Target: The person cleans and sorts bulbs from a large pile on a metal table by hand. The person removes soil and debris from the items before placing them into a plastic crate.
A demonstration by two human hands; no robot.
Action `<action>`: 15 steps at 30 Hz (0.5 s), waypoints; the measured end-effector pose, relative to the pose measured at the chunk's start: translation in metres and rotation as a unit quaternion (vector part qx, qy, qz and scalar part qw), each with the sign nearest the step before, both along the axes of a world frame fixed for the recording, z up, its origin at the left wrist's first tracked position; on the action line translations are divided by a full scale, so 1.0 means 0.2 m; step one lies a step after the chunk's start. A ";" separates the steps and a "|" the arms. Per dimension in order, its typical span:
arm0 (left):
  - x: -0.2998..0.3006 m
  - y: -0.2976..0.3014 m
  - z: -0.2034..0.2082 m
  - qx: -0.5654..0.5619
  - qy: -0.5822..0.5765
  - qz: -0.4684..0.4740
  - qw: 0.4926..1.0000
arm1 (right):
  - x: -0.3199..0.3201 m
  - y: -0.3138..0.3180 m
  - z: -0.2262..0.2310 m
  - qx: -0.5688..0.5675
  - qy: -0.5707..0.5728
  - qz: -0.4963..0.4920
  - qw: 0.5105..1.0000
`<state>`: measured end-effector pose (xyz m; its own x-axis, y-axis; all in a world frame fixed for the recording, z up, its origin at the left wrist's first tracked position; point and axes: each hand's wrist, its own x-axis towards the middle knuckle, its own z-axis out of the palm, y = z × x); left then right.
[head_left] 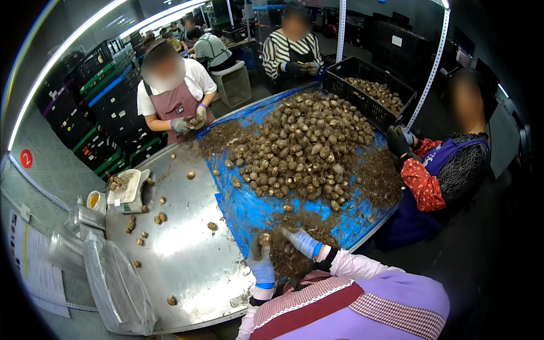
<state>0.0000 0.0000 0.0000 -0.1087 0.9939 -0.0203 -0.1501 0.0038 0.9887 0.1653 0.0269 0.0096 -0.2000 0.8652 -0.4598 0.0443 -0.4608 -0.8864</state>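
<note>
My left hand [260, 262], in a blue-and-grey work glove, is closed around a small brown taro [265, 238] whose pale end shows between the fingers. Just to its right is my right hand [301, 242], gloved the same way, with soil-darkened fingers stretched toward the left one. Its fingers look apart, and I see nothing held in them. Both hands are over loose soil and root scraps [289, 262] at the table's near edge. Beyond them a large heap of taros [300, 147] lies on a blue plastic sheet [241, 212].
Scattered taros [212, 226] lie on the metal tabletop [187, 255]. A white scale [126, 190] and clear plastic bag [116, 283] are at left. A black crate [362, 93] of taros stands at the far right. Co-workers stand across the table and at right.
</note>
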 end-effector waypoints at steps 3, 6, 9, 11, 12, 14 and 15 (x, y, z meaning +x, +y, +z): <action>0.01 -0.04 0.04 0.033 0.047 -0.031 0.998 | -0.06 -0.05 0.11 0.093 -0.137 0.043 0.985; -0.02 -0.08 0.05 0.018 0.033 -0.055 0.998 | -0.03 -0.02 0.13 0.141 -0.218 0.146 0.955; -0.13 -0.12 0.10 -0.016 -0.001 -0.160 0.987 | 0.01 -0.08 0.18 0.218 -0.200 0.192 0.936; -0.16 -0.12 0.13 0.012 0.055 -0.191 0.980 | 0.02 -0.08 0.19 0.204 -0.258 0.267 0.906; -0.17 -0.13 0.09 0.039 0.106 -0.207 0.972 | 0.04 -0.10 0.18 0.220 -0.272 0.270 0.897; -0.13 -0.13 0.07 0.052 0.130 -0.214 0.967 | 0.09 -0.09 0.17 0.218 -0.257 0.259 0.905; -0.08 -0.10 0.07 0.042 0.100 -0.211 0.971 | 0.13 -0.06 0.14 0.193 -0.235 0.239 0.922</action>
